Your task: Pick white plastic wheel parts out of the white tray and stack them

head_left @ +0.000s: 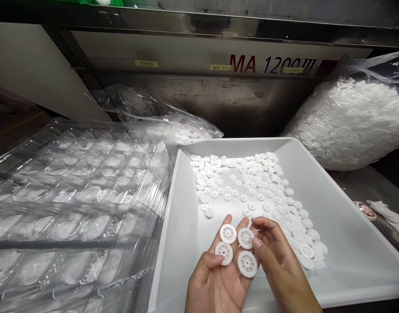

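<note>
Palm turned up, my left grip (pixel 220 282) is partly spread and carries four white wheels (pixel 247 264) in two pairs, its thumb lying over the rim of the lower left one. My right grip (pixel 279 261) is half curled, thumb and forefinger at the edge of the upper right wheel; it touches that piece, but from where I watch I cannot tell whether it is firmly pinching it. All four turn spoked faces toward me.

Under and beyond both grips I have a pale grey tray (pixel 186 243), with loose white wheels (pixel 306 251) strewn over its floor, crowded toward the far side and down the right. Some lie just past my fingertips, others just beside the right grip.

To the left I see a stack of clear compartment trays (pixel 158 202); the white pieces inside are too blurred to make out. Behind the grey tray slumps a clear bag (pixel 143 102) with white parts at its near end. Beyond the right rim bulges a large bag (pixel 352 130) packed with white wheels. Across the back runs a machine panel (pixel 192 61) lettered "MA 1200 III".
</note>
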Demonstrator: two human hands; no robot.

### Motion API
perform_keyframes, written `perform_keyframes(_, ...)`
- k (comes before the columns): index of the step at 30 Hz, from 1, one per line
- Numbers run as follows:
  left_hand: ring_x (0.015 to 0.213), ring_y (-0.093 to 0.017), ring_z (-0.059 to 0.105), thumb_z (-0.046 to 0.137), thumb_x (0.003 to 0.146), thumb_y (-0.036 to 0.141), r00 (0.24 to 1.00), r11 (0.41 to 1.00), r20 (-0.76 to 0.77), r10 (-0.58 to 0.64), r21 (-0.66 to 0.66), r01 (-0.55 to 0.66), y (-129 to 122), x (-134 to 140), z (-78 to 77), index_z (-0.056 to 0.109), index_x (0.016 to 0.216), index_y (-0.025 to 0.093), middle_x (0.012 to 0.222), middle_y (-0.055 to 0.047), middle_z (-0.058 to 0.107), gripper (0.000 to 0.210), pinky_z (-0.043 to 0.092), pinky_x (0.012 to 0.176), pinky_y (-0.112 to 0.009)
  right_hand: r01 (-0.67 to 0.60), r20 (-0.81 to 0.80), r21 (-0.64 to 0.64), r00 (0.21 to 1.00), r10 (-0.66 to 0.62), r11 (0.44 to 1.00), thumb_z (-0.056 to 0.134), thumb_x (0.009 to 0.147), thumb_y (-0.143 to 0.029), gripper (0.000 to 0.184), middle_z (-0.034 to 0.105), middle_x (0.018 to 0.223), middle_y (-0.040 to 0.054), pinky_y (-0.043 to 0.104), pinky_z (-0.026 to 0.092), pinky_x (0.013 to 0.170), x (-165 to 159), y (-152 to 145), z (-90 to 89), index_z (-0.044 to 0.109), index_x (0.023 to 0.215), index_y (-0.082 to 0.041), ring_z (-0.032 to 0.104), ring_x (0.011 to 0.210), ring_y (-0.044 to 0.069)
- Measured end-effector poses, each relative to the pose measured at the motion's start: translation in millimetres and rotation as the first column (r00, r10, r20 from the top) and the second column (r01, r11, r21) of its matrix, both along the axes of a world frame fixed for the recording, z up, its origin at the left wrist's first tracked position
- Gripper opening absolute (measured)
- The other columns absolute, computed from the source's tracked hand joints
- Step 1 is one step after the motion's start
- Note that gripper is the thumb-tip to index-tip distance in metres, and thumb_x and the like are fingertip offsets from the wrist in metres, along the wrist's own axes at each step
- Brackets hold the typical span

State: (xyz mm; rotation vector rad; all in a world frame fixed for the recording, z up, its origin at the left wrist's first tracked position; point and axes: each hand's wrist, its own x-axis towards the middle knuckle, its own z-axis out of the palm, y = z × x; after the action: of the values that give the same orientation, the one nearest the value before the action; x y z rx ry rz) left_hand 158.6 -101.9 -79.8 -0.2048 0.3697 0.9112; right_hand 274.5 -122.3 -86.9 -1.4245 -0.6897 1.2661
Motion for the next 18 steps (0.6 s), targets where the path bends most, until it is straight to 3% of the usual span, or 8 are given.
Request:
perform_keyframes(4, 0.125, -0.026, 0.045, 0.025, 0.083, 0.015, 1.000, 1.000, 0.014, 0.003, 0.007, -0.003, 1, -1, 0.4, 0.008, 0.145, 0.014, 0.129, -0.016, 0.056, 0.064, 0.027, 0.107, -0.045, 0.038, 0.010, 0.021, 0.999, -0.038, 0.999, 0.055, 0.083, -0.050, 0.037, 0.052, 0.105, 0.0030, 0.032, 0.040, 0.091, 1, -3, -2.2, 0.048, 0.113, -0.029, 0.047, 0.104, 0.021)
perform_keyframes(10, 0.126, -0.023, 0.045, 0.027, 0.086, 0.021, 1.000, 0.999, -0.012, -0.027, -0.021, 0.027, 2, -1, -1.3, 0.009, 0.145, 0.018, 0.134, -0.015, 0.052, 0.061, 0.022, 0.109, -0.041, 0.064, -0.101, 0.111, 0.993, -0.053, 0.992, 0.060, 0.079, -0.044, 0.046, 0.042, 0.123, 0.0075, 0.029, 0.047, 0.076, -7, -5, 4.3, 0.043, 0.120, -0.031, 0.033, 0.123, 0.027)
perform_keyframes(18, 0.124, -0.026, 0.046, 0.025, 0.090, 0.023, 0.999, 0.998, -0.048, 0.000, -0.057, -0.003, 2, -1, 3.5, -0.012, 0.143, 0.019, 0.135, -0.017, 0.050, 0.065, 0.032, 0.103, -0.047, -0.011, -0.145, 0.175, 0.989, 0.037, 0.984, 0.064, 0.074, -0.047, 0.061, 0.042, 0.126, 0.0054, 0.034, 0.045, 0.086, -10, -2, 5.9, 0.038, 0.129, -0.036, 0.042, 0.112, 0.023)
